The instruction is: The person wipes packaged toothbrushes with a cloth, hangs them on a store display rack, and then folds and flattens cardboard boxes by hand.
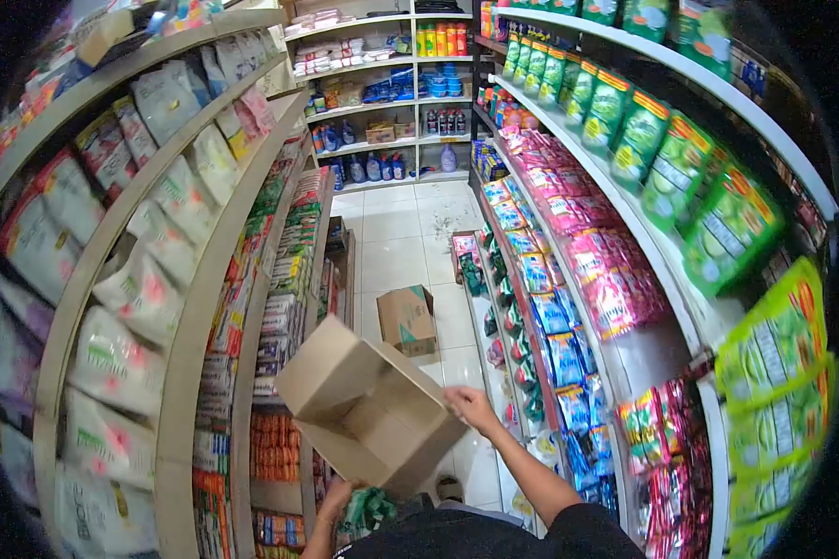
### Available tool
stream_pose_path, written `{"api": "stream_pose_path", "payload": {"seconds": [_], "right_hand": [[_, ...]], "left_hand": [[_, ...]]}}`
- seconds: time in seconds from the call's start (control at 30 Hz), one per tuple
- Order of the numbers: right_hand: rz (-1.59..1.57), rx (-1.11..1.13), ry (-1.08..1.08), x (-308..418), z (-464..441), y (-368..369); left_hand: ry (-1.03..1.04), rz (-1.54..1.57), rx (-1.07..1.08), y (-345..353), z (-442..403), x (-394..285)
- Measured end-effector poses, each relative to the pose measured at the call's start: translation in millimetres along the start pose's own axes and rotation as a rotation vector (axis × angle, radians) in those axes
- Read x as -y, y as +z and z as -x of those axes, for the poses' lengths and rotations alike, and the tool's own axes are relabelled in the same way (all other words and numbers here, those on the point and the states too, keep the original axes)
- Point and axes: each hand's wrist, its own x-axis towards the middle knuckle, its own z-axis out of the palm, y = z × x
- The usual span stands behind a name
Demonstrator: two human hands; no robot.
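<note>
An open cardboard box (382, 424) is tilted in front of me, its bare inside facing up toward me. My right hand (473, 410) is closed around the right rim of the box. At the box's lower edge, my left hand (338, 496) is closed on a crumpled green packet (368, 511). Some of the left fingers are hidden, so I cannot tell whether they also grip the box.
Another cardboard box (406, 317) stands on the tiled floor (387, 224) ahead. Stocked shelves line both sides, with white packs (112, 354) left and green pouches (732, 233) right. A back shelf (378, 182) holds bottles. Whitish debris (449, 226) lies on the floor.
</note>
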Motion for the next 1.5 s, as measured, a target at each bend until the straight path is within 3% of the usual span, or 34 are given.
{"api": "stream_pose_path", "payload": {"seconds": [0.03,0.17,0.23,0.3,0.4,0.5,0.53,0.57,0.6,0.63,0.7,0.9,1.17,1.5], "right_hand": [[-0.446,-0.024,0.082,-5.0,-28.1,2.1],[-0.672,-0.189,0.338,-50.5,-128.8,15.0],[-0.634,-0.271,0.49,-106.7,-157.2,33.2],[-0.85,-0.403,0.426,-154.0,-170.9,50.5],[-0.563,-0.336,0.541,-235.5,-179.0,50.7],[-0.159,-0.118,0.702,-242.1,-208.6,36.8],[-0.005,-0.018,0.733,-239.5,-221.8,31.8],[0.137,0.079,0.738,-238.8,-236.7,26.6],[0.27,0.172,0.728,-237.5,-255.4,22.3],[0.385,0.246,0.705,-235.6,-276.5,18.4],[0.582,0.38,0.633,-239.3,-323.7,6.5],[1.049,0.664,0.455,-251.1,-507.6,-26.0],[1.022,0.633,0.288,-276.1,-717.2,66.8],[0.817,0.58,0.091,-349.8,-788.7,207.5]], "left_hand": [[0.018,0.186,0.046,-12.2,-33.3,5.8],[-0.072,0.084,0.105,-36.2,-93.6,-50.7],[0.005,-0.109,0.001,-30.1,-76.4,-123.4],[0.154,-0.297,-0.068,-35.4,-103.9,-148.1],[0.068,-0.198,-0.016,-44.8,-137.1,-177.4],[-0.018,-0.4,0.04,-62.2,-172.5,-191.4],[0.034,-0.376,0.027,-79.3,-220.7,-120.7],[-0.228,-0.475,0.117,-76.8,-206.2,-169.3],[-0.388,-0.483,0.169,-88.1,-223.2,-139.7],[-0.401,-0.488,0.172,-82.5,-212.5,-176.3],[-0.627,-0.574,0.065,-56.9,-174.0,-278.5],[-0.456,-0.36,0.011,-46.3,-275.7,-279.9],[-0.524,-0.241,-0.085,-14.0,-374.1,-313.1],[-0.593,-0.178,-0.152,-0.5,-437.1,-319.6]]}}
